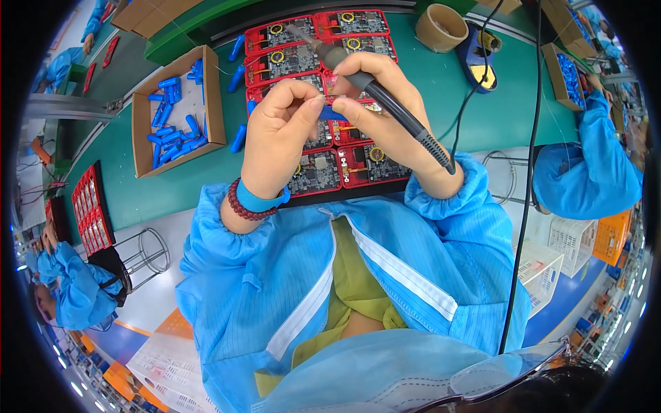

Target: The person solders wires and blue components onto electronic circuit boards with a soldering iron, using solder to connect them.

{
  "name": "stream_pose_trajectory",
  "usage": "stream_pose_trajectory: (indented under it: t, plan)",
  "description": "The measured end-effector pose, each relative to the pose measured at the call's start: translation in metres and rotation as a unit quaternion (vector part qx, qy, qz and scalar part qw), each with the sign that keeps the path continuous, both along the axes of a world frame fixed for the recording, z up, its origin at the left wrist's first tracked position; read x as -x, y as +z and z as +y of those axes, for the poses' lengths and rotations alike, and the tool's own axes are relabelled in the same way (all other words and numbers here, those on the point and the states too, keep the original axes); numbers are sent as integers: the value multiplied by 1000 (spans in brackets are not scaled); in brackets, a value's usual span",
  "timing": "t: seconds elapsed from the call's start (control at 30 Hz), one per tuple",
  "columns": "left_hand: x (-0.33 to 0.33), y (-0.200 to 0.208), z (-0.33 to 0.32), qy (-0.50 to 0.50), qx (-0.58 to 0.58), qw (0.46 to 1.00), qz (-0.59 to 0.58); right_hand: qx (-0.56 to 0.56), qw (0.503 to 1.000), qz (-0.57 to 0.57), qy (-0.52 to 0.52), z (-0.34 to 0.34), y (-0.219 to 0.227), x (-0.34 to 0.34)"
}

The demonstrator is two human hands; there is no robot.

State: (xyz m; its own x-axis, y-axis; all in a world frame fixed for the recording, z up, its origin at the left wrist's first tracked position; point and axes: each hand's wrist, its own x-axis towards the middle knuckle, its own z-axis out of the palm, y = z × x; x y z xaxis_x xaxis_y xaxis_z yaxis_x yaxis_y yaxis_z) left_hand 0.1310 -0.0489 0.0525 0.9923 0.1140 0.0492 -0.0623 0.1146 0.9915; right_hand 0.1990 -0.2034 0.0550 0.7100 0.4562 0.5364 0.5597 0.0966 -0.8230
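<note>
My right hand (pixel 380 129) is closed around a soldering iron (pixel 391 102), its tip pointing up and to the left. My left hand (pixel 277 134), with a blue band and a dark red bead bracelet at the wrist, pinches thumb and forefinger close to the right thumb. Whatever lies in that pinch is too small to make out. Just below the fingertips, a blue cylindrical cell (pixel 335 112) shows partly, mostly hidden by the right hand. Both hands hover over rows of red cases with circuit boards (pixel 296 60), several bearing yellow rings.
A cardboard box (pixel 141 131) of blue cells stands at the left, with loose cells (pixel 238 138) beside the cases. Back right are a brown round pot (pixel 441 29) and a blue soldering iron stand (pixel 475 58). A black cable (pixel 527 186) hangs at the right. Co-workers sit on both sides.
</note>
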Motion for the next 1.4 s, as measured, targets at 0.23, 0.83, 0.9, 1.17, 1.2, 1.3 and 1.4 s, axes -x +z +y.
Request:
stream_pose_trajectory:
  t: [0.23, 0.83, 0.9, 1.17, 1.2, 1.3, 1.4]
  plan:
    - [4, 1, 10, -96, 185, 974, 90, -10, 999, -3, 36, -6, -3, -1]
    - [0, 7, -10, 20, -332, 940, -72, 118, 949, -290, -33, -10, -13, -9]
    - [0, 5, -12, 25, -349, 933, -86, 117, 954, -274, -26, -13, -13, -8]
    - [-3, 11, -13, 28, -402, 902, -156, 132, 964, -233, -4, -24, 1, -11]
    - [-1, 13, -13, 30, -399, 903, -157, 127, 961, -245, -3, -22, 2, -10]
    - [3, 12, 5, 152, -442, 856, -220, 160, 943, -292, -27, -32, 20, -18]
    - [6, 17, 49, 215, -343, 908, -105, 90, 926, -314, -189, -59, 21, -71]
